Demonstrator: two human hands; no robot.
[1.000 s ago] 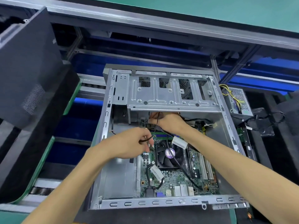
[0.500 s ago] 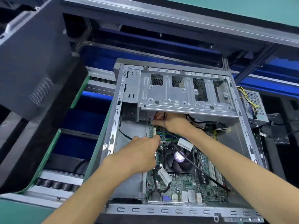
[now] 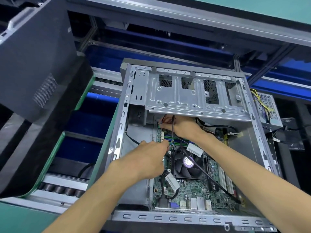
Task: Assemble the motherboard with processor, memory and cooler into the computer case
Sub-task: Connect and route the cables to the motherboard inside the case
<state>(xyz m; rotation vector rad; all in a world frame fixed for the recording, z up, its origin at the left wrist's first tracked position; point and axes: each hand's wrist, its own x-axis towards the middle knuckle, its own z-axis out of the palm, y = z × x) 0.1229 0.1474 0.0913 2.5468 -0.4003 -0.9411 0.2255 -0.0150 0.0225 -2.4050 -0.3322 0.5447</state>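
Grey steel computer case [image 3: 262, 145] now sits lower right in the frame than before. Left hand [image 3: 148, 158] has moved up and pinches thin wires [image 3: 171, 145] beside the black cooler [image 3: 186, 163] on the green motherboard [image 3: 193, 190]. Right hand [image 3: 181, 126] grasps a black cable [image 3: 173, 125] under the perforated drive cage [image 3: 193, 98]. Dark foam panel [image 3: 33, 81] fills the upper left.

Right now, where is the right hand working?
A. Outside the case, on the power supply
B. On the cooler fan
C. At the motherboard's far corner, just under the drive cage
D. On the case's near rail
C: the right hand pinches thin wires at the motherboard's far corner beneath the drive cage, beyond the cooler fan.
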